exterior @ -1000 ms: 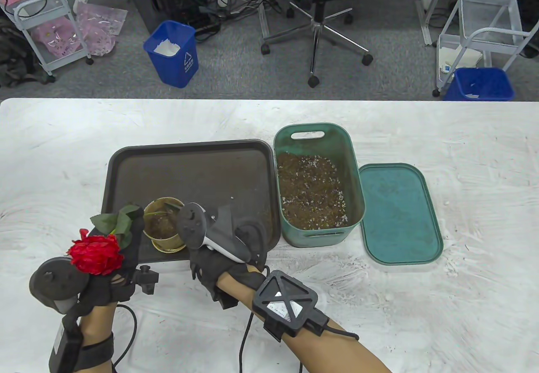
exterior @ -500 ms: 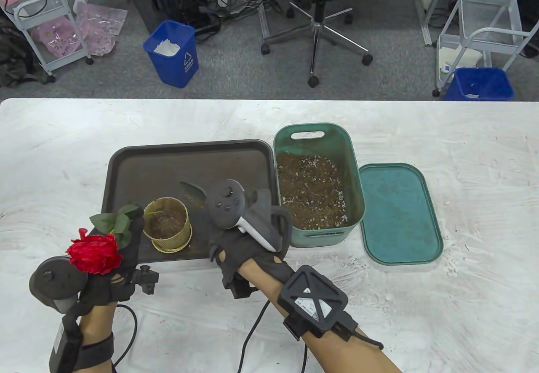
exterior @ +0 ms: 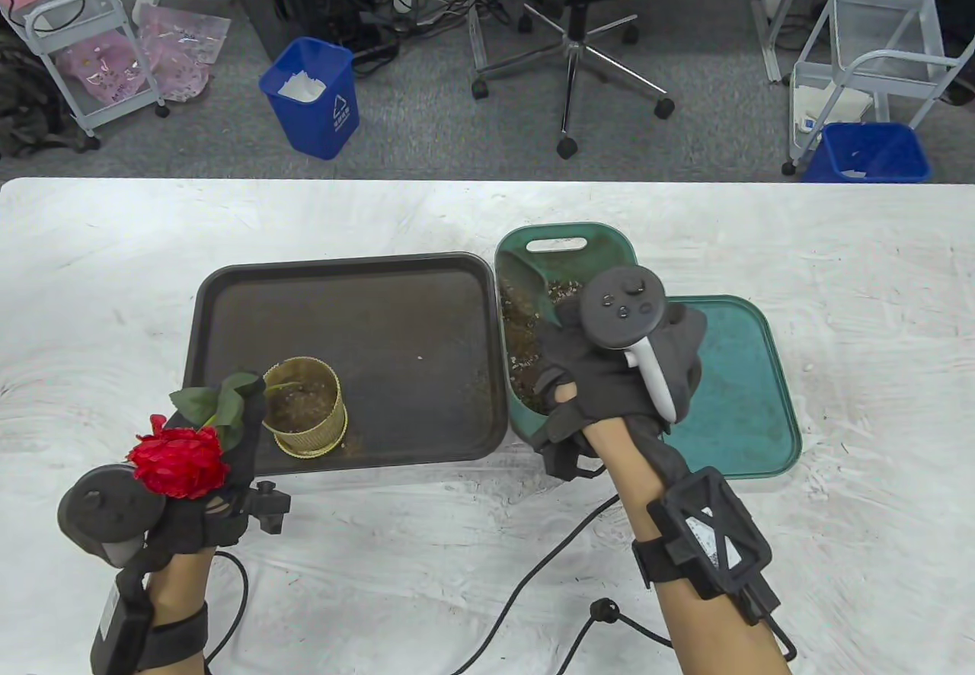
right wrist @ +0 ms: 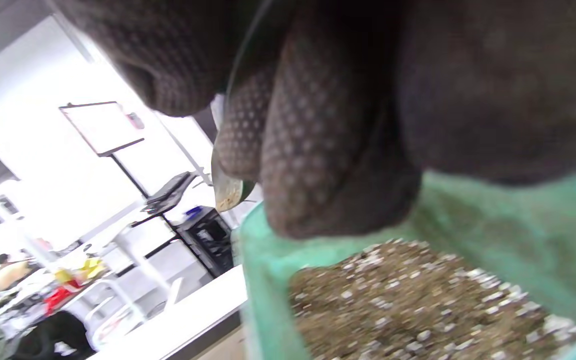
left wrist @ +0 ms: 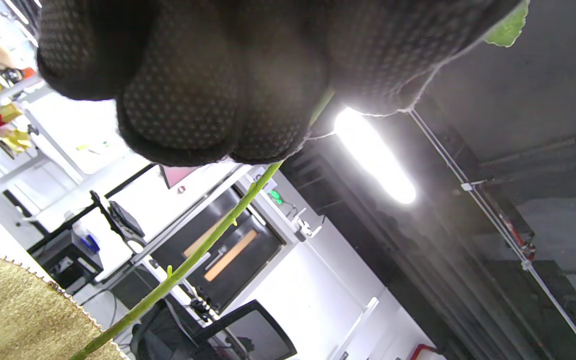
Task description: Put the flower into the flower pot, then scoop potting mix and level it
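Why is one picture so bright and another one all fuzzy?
Left wrist view: the camera tilts up at a ceiling lamp, which glares white, while the left hand and flower stem stay sharp. Right wrist view: the right hand, green bin and potting mix are smeared and soft, and the room behind is washed out. Table view: evenly lit and sharp.

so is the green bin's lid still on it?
No: the lid lies flat on the table right of the open green bin, whose potting mix is exposed.
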The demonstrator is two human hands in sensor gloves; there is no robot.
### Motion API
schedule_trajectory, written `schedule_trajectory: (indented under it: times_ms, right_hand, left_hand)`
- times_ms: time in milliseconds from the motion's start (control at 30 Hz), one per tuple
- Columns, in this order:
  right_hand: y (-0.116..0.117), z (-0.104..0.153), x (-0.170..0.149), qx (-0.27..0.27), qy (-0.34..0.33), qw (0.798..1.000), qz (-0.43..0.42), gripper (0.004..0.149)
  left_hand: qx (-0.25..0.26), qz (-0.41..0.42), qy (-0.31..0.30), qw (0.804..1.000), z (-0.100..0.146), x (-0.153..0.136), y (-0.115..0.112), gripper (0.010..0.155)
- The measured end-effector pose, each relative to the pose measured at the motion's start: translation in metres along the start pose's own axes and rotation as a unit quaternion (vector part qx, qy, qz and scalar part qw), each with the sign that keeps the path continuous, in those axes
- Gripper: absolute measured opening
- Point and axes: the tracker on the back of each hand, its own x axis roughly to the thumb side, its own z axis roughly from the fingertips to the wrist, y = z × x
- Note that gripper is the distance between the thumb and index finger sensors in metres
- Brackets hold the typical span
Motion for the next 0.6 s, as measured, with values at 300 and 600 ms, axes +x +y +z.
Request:
schedule_trajectory:
  times_ms: [300,600]
  right_hand:
    - [0.008,-0.042,-0.048,0.096,0.119,0.987,0.040,0.054]
    - [0.034,-0.074,-0.056,0.136,0.166,0.971,0.103,0.054]
  left_hand:
    - [-0.003,-0.005,-0.004,1.000,0.000,0.001,-0.002,0.044]
    - [-0.005,-0.015,-0.011,1.000,0.000,0.004,-0.004,0.044]
